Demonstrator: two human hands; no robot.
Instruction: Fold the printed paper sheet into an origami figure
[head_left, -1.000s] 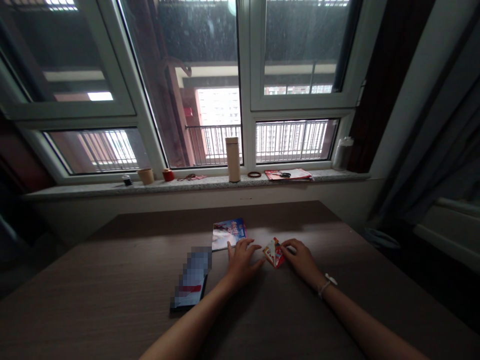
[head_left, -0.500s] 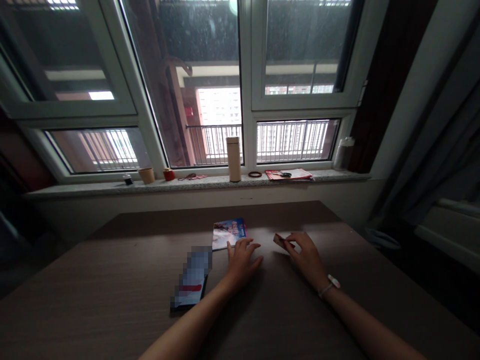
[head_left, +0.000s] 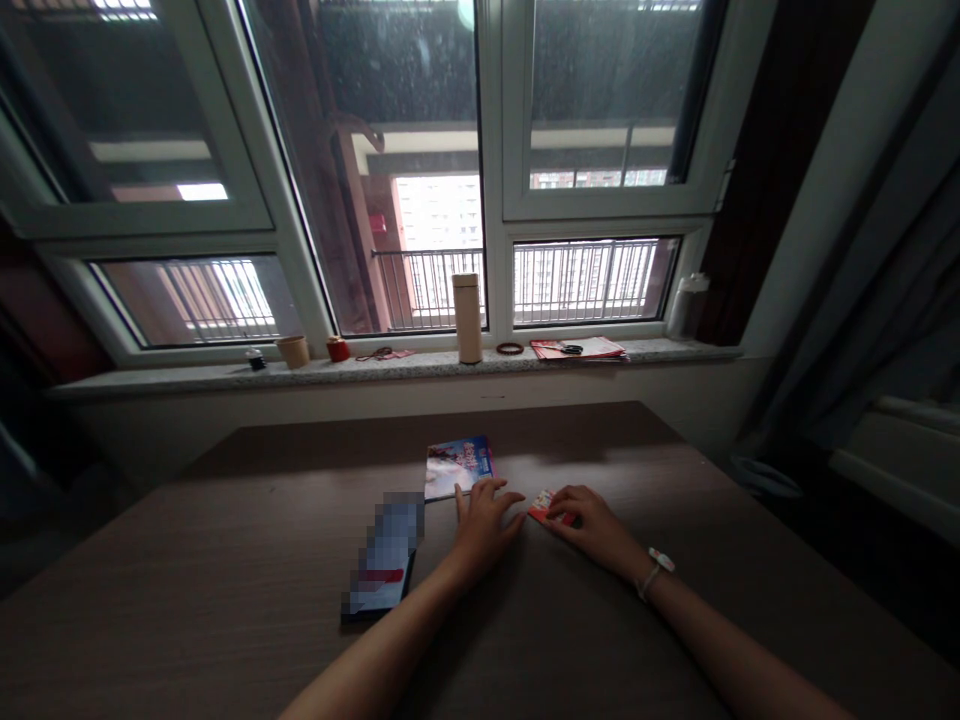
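My right hand point(head_left: 592, 522) grips a small red-and-white patterned card point(head_left: 541, 503) low over the table, its fingers covering the card's right part. Left of it, my left hand point(head_left: 486, 522) has its fingers spread and curved, with nothing seen between them. Its fingertips reach the lower right edge of a blue-and-white printed booklet point(head_left: 454, 467); whether they touch it I cannot tell. A dark-framed phone point(head_left: 386, 560), its screen blurred out, lies beside my left forearm.
The brown table point(head_left: 247, 500) runs up to the window wall. On the stone sill point(head_left: 416, 366) stand a beige flask point(head_left: 468, 320), a tan cup point(head_left: 293, 351), a red spool point(head_left: 338, 348) and a pale bottle point(head_left: 686, 308). Red papers point(head_left: 600, 348) with scissors point(head_left: 571, 350) and a dark bracelet point(head_left: 510, 349) lie there too.
My right hand has moved slightly left and down with the card, which has turned from a tilted edge to show its patterned face. My left hand has hardly moved.
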